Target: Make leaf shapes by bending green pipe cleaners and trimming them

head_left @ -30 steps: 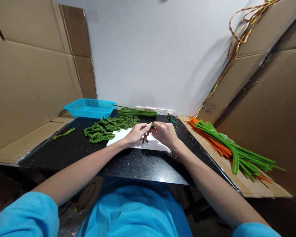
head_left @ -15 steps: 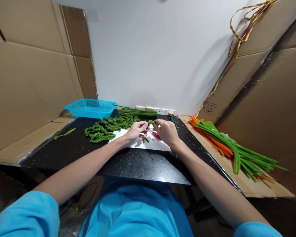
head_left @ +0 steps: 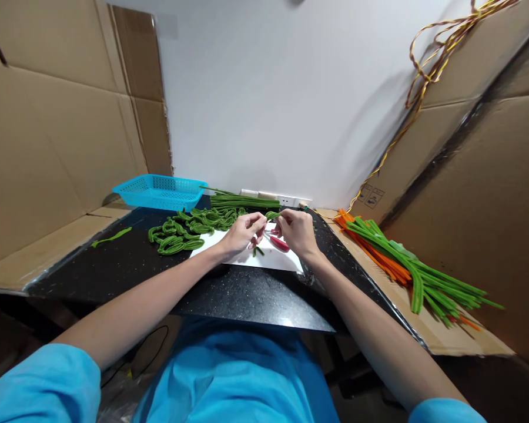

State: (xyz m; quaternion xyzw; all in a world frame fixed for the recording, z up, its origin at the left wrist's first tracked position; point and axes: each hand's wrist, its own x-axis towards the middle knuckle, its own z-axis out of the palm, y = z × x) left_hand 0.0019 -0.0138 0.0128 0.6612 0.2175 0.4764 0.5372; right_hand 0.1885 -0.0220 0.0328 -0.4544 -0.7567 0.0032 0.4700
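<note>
Between my two hands a green pipe cleaner (head_left: 272, 215) is bent into a small curve above a white sheet (head_left: 264, 262). My left hand (head_left: 243, 234) pinches one end of it, and my right hand (head_left: 296, 232) pinches the other. Red-handled pliers or scissors (head_left: 279, 244), their kind partly hidden, lie on the sheet under my right hand. Short green offcuts (head_left: 258, 251) rest on the sheet below my fingers. To the left spreads a pile of looped green pipe cleaners (head_left: 180, 245). Straight green pipe cleaners (head_left: 244, 202) lie in a bundle behind.
A blue plastic basket (head_left: 158, 202) stands at the back left. Bright green strips (head_left: 445, 282) and orange strips (head_left: 374, 252) lie on cardboard at the right. A power strip (head_left: 286, 200) runs along the wall. One green scrap (head_left: 112, 237) lies on the black table (head_left: 255, 299).
The piece between my hands looks narrower and more stretched out than before. Both hands hold nearly the same place. The view has shifted slightly, and more of the red handle shows.
</note>
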